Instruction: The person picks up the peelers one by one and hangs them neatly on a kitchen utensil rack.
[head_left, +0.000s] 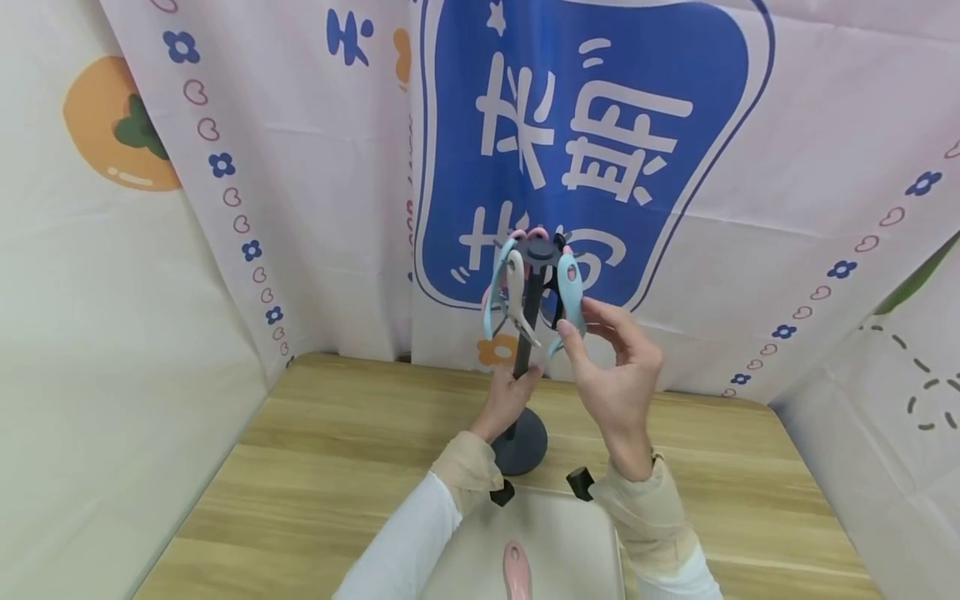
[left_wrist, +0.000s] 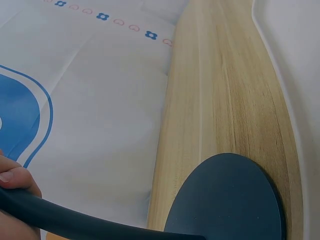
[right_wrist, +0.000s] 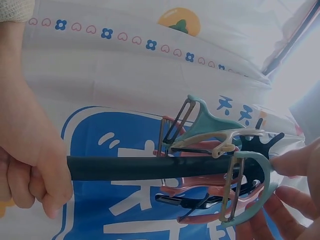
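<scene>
A dark stand (head_left: 522,446) with a round base and slim pole rises from the table, and several peelers hang from hooks around its top. My left hand (head_left: 510,396) grips the pole below them; the left wrist view catches its fingers (left_wrist: 20,177) around the pole. On the right side of the top, my right hand (head_left: 618,383) pinches a light blue peeler (head_left: 571,287) between thumb and fingers. Its curved head and blade show in the right wrist view. Beside it hang a whitish peeler (head_left: 516,279), another light blue peeler (right_wrist: 212,120), pink ones and a black one (right_wrist: 185,201).
A pale tray (head_left: 465,550) lies in front of the stand on the wooden table (head_left: 300,467), holding a pink-handled utensil (head_left: 516,571). Printed cloth (head_left: 337,208) hangs close behind the stand and along both sides. Small black blocks (head_left: 580,483) sit by the sleeves.
</scene>
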